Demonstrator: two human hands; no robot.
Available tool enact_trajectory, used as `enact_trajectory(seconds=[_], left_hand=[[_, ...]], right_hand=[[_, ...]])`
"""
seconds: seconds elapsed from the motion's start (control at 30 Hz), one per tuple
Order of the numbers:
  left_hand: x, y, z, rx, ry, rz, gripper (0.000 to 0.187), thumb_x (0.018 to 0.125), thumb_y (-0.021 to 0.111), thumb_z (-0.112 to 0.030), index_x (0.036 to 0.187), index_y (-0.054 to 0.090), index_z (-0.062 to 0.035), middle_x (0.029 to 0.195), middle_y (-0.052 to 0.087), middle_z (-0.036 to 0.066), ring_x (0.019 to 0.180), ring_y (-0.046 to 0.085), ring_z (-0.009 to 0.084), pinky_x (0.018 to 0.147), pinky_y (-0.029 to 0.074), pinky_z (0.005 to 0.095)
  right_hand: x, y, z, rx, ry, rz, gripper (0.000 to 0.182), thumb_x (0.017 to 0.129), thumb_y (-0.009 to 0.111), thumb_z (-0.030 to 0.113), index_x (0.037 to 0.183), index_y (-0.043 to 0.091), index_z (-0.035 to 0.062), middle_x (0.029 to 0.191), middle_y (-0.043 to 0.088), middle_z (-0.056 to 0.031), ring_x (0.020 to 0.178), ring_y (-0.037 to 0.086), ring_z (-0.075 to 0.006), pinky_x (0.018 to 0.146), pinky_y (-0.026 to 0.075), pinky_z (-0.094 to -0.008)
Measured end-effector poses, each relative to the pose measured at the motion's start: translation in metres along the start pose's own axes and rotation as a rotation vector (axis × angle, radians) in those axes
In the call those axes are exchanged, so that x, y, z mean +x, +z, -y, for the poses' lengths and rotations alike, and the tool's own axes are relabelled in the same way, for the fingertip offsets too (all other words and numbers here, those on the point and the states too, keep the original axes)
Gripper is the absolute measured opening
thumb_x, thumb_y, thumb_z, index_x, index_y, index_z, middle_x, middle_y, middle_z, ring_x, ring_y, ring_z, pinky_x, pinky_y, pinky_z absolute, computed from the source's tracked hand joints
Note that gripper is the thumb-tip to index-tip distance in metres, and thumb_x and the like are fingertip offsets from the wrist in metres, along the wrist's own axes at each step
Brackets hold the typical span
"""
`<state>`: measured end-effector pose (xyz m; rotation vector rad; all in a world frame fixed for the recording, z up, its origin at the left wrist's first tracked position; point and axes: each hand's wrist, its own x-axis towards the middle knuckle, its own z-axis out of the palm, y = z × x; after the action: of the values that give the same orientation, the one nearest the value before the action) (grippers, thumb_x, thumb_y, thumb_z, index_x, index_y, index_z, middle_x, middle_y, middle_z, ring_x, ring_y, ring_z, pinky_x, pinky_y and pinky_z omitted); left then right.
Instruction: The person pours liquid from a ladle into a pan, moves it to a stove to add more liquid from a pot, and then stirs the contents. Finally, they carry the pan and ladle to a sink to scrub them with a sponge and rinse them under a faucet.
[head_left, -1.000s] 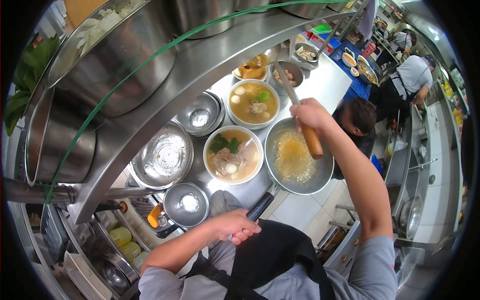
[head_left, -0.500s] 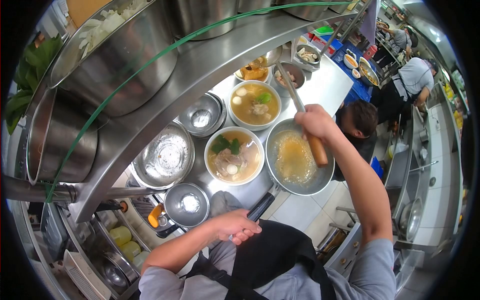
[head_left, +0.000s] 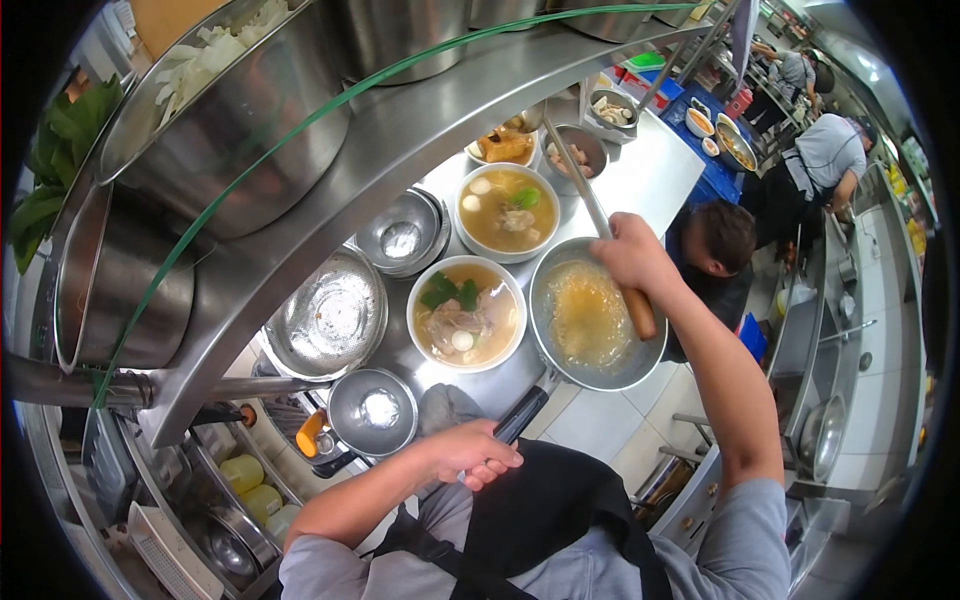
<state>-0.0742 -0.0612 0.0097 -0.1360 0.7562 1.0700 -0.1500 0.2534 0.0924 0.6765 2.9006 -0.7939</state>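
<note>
In the head view, the left grip point(head_left: 478, 455), at the lower centre of the frame, is closed around the black handle point(head_left: 522, 412) of a pan point(head_left: 545, 345). The pan lies just right of centre, up and to the right of that grip, with bubbling golden liquid point(head_left: 585, 310) inside.

The right grip point(head_left: 628, 255), right of centre and over the pan's upper edge, is closed around a ladle point(head_left: 592, 190). The ladle's wooden end sticks out below the fist, above the liquid; its metal shaft slants to the upper centre, where its head is near a bowl of orange-brown food point(head_left: 505, 148).

Left of the pan, on the shiny metal surface point(head_left: 665, 160), is a white bowl point(head_left: 465, 366) of soup with meat, green leaves and a white ball. Just above it is a second soup bowl point(head_left: 497, 252). A metal bowl point(head_left: 603, 165) of meat pieces sits above the pan. Bare metal bowls point(head_left: 372, 410) are at centre left. A co-worker point(head_left: 722, 235) leans in right of the pan; a steel shelf point(head_left: 440, 112) crosses the upper left.
</note>
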Motion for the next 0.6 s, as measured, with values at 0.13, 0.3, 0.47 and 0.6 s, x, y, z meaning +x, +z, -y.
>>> enact_trajectory(seconds=[0.13,0.3,0.47,0.6], left_hand=[[0.001,0.0,0.0,-0.002,0.002,0.001,0.024,0.09,0.065,-0.01,0.08,0.043,-0.0126,0.059,0.038,-0.006,0.042,0.035,0.0016,0.034,0.028,0.0198],[0.001,0.002,0.0,0.015,0.0,-0.005,0.024,0.09,0.065,-0.01,0.079,0.043,-0.0126,0.059,0.038,-0.006,0.042,0.034,0.0018,0.034,0.028,0.0199],[0.0,0.006,-0.001,0.028,0.011,-0.017,0.024,0.09,0.064,-0.01,0.078,0.043,-0.0129,0.059,0.037,-0.006,0.042,0.034,0.0019,0.035,0.028,0.0203],[0.005,0.004,-0.002,0.04,-0.004,-0.04,0.023,0.09,0.063,-0.01,0.079,0.043,-0.0131,0.059,0.037,-0.006,0.042,0.033,0.0023,0.035,0.026,0.0209]], right_hand=[[-0.002,0.001,-0.006,-0.056,-0.034,-0.057,0.025,0.075,0.064,0.015,0.082,0.06,-0.0083,0.075,0.061,-0.0267,0.074,0.065,-0.0336,0.072,0.05,-0.042],[-0.002,-0.007,0.002,-0.048,-0.01,-0.062,0.026,0.074,0.063,0.015,0.086,0.062,-0.0087,0.076,0.062,-0.0267,0.072,0.065,-0.0327,0.071,0.05,-0.0419],[-0.014,-0.019,0.004,0.27,0.102,0.066,0.023,0.077,0.064,0.015,0.084,0.06,-0.0065,0.069,0.06,-0.0171,0.058,0.061,-0.0252,0.06,0.051,-0.0367],[-0.021,-0.024,0.001,0.841,0.25,0.228,0.016,0.08,0.062,0.013,0.081,0.055,-0.0007,0.063,0.055,-0.0089,0.049,0.055,-0.0196,0.052,0.049,-0.0306]])
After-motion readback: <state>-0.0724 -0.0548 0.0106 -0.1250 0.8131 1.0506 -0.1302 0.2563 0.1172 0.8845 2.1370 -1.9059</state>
